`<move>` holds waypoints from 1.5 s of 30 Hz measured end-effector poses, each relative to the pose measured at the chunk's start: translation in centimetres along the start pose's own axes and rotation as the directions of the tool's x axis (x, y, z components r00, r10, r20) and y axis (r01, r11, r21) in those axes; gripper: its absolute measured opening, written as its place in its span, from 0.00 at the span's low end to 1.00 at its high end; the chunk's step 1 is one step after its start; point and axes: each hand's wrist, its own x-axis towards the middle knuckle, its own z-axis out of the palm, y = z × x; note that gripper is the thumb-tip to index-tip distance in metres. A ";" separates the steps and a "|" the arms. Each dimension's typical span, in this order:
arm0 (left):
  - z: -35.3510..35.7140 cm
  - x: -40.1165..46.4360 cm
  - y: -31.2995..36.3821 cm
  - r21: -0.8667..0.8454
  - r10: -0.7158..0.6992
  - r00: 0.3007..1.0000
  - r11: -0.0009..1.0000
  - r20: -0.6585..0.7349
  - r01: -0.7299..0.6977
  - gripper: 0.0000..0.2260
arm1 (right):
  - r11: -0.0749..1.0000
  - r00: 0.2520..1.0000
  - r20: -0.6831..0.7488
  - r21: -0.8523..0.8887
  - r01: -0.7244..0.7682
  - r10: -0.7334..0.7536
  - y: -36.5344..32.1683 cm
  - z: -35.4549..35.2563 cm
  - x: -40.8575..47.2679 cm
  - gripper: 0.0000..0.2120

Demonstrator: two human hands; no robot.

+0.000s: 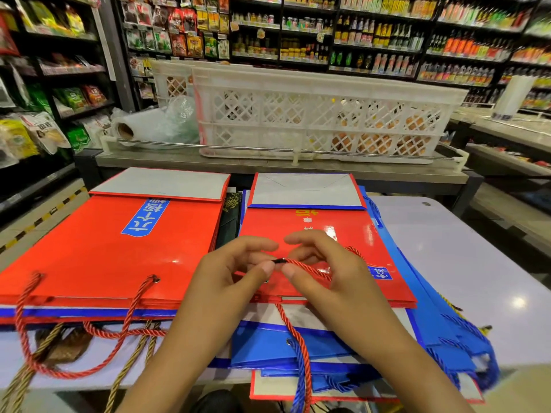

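A: How are the two hands placed?

B: Both forearms come in from below and the hands meet over the red bag. The left hand and the right hand face each other, fingers curled, thumbs almost touching.

A: And what do they hold?

B: The red cord. The left thumb and fingers pinch it at its black tip, and the right thumb and fingers pinch it just beside that. Beyond the right hand the cord loops round, then runs down toward the person (over the blue bags).

A: What lies around the grip?

B: Directly under it is the red bag, flat on the pile. To the left of it lies another red bag.
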 end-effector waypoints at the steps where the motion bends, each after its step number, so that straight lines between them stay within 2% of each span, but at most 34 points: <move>1: -0.1 0.0 0.0 0.003 0.006 1.000 1.000 -0.017 -0.006 0.06 | 1.000 1.000 -0.001 0.028 0.004 -0.004 -0.1 0.1 0.1 0.08; 6: -0.5 -0.3 -0.1 0.066 0.030 0.999 0.997 -0.013 -0.029 0.01 | 1.000 0.999 -0.041 0.007 0.026 -0.026 0.2 0.5 0.4 0.05; 8: -1.1 -0.4 -0.7 0.214 0.051 0.999 0.976 -0.010 -0.048 0.04 | 1.000 0.998 -0.053 0.001 0.017 -0.017 0.4 0.4 0.5 0.05; 10: -1.9 -0.4 -1.0 0.543 0.101 0.990 0.828 0.097 -0.138 0.20 | 1.000 0.997 -0.071 -0.005 0.009 -0.009 0.7 0.2 0.6 0.06; 12: -2.0 -0.2 -1.0 0.725 0.028 0.971 0.661 0.236 -0.195 0.36 | 1.000 0.996 -0.085 -0.004 -0.010 0.010 0.9 0.1 0.6 0.07; 13: -1.9 -0.2 -0.9 0.768 -0.038 0.965 0.615 0.258 -0.181 0.38 | 1.000 0.996 -0.090 -0.005 -0.021 0.020 1.0 0.0 0.6 0.08; 15: -1.8 -0.1 -1.1 0.811 -0.075 0.963 0.558 0.260 -0.176 0.31 | 0.999 0.995 -0.097 -0.019 -0.033 0.031 1.2 -0.2 0.7 0.08; 17: -1.6 0.1 -1.2 0.813 -0.053 0.965 0.551 0.258 -0.188 0.26 | 0.999 0.994 -0.101 -0.032 -0.044 0.040 1.4 -0.4 0.8 0.09; 22: -0.8 0.0 -2.1 0.769 0.000 0.969 0.608 0.248 -0.197 0.25 | 0.996 0.993 -0.098 -0.061 -0.068 0.062 1.8 -1.1 1.1 0.09; 25: -0.4 0.3 -2.5 0.713 0.049 0.968 0.668 0.245 -0.214 0.30 | 0.993 0.992 -0.073 -0.044 -0.107 0.103 2.3 -1.6 1.3 0.09; 29: 0.3 0.4 -2.7 0.663 0.061 0.976 0.724 0.211 -0.188 0.45 | 0.989 0.992 -0.042 -0.086 -0.120 0.117 2.7 -2.4 1.5 0.08; 30: 0.4 0.4 -2.7 0.653 0.068 0.979 0.736 0.190 -0.178 0.46 | 0.987 0.993 -0.031 -0.111 -0.117 0.115 2.7 -2.6 1.6 0.08; 32: 0.8 0.6 -2.5 0.643 0.089 0.979 0.742 0.185 -0.189 0.41 | 0.976 0.995 -0.003 -0.194 -0.094 0.095 2.7 -2.8 1.8 0.07; 35: 1.1 1.0 -2.8 0.682 0.228 0.951 0.663 0.211 -0.310 0.28 | 0.955 0.999 0.014 -0.296 -0.028 0.033 2.9 -2.5 2.1 0.07; 38: 1.3 1.1 -3.6 0.649 0.300 0.938 0.683 0.171 -0.336 0.25 | 0.957 0.999 0.013 -0.288 0.032 -0.029 3.7 -2.1 2.1 0.08; 45: 1.6 0.5 -4.8 0.596 0.358 0.929 0.727 0.095 -0.341 0.21 | 0.963 0.994 -0.013 -0.250 0.101 -0.108 5.0 -1.3 1.7 0.10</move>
